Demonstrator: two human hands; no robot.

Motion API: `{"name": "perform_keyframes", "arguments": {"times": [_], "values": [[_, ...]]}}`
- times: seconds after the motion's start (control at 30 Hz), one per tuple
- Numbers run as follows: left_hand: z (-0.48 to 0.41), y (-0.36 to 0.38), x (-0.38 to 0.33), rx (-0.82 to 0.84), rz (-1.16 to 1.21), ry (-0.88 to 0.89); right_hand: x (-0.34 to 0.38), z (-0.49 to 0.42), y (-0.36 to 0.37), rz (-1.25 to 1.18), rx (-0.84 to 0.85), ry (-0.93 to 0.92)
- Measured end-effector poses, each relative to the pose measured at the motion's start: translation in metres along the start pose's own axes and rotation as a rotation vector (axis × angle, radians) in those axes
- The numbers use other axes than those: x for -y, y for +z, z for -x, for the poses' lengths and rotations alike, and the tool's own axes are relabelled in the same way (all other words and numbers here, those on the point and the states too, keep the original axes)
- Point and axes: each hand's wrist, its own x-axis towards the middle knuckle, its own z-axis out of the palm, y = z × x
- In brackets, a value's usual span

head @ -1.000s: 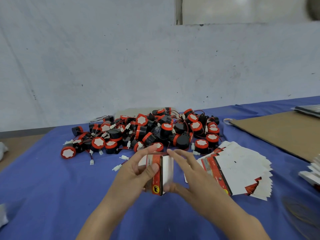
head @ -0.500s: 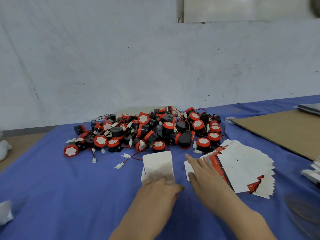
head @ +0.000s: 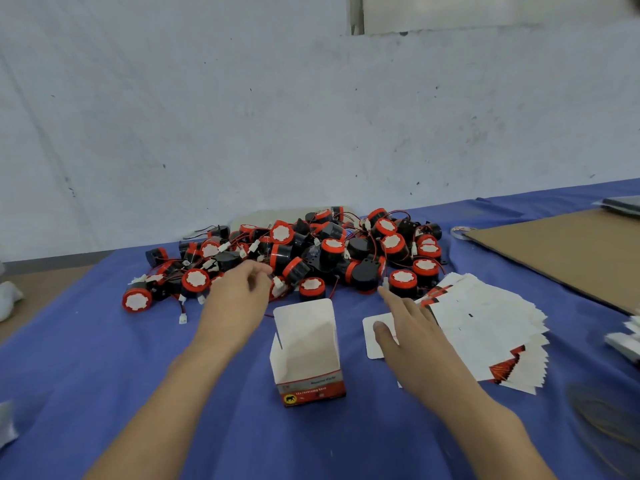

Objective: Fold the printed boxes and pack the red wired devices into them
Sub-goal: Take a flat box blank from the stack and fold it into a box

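Observation:
A folded printed box [head: 308, 351] stands upright on the blue cloth [head: 86, 358] with its top flap open; no hand touches it. Behind it lies a pile of red and black wired devices [head: 332, 251]. My left hand [head: 239, 299] is at the pile's near edge with loosely curled fingers next to a white connector [head: 278, 283], and I see nothing held in it. My right hand [head: 408, 327] is spread with straight fingers over a white card [head: 375, 341], beside the fanned stack of flat boxes [head: 485, 327].
A brown cardboard sheet [head: 571, 258] covers the table's right side, with a tape roll [head: 459, 232] at its near corner. White packets [head: 623, 341] lie at the right edge. A pale wall stands close behind the pile.
Both hands have let go of the box, which now stands open on the cloth. My left hand has moved forward to the device pile. My right hand stays by the flat boxes.

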Motion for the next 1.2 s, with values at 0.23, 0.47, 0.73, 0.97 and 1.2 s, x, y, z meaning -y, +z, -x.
{"name": "perform_keyframes", "arguments": {"times": [0.23,0.47,0.73,0.97,1.2], "values": [[-0.053,0.046,0.041,0.33,-0.597,-0.052,-0.009,-0.007,-0.002,-0.074,-0.041,0.031],[-0.061,0.067,0.047,0.441,-0.785,-0.078,-0.015,-0.008,-0.007,-0.103,-0.054,0.045],[-0.071,0.044,0.018,0.089,-0.298,-0.037,-0.016,-0.001,-0.01,-0.212,-0.169,0.032],[-0.057,-0.021,-0.035,-0.236,0.063,0.111,0.0,0.008,-0.012,-0.483,-0.278,0.007],[0.015,-0.058,-0.09,-0.072,0.06,0.374,0.036,0.016,-0.033,-1.338,-0.135,0.036]]}}
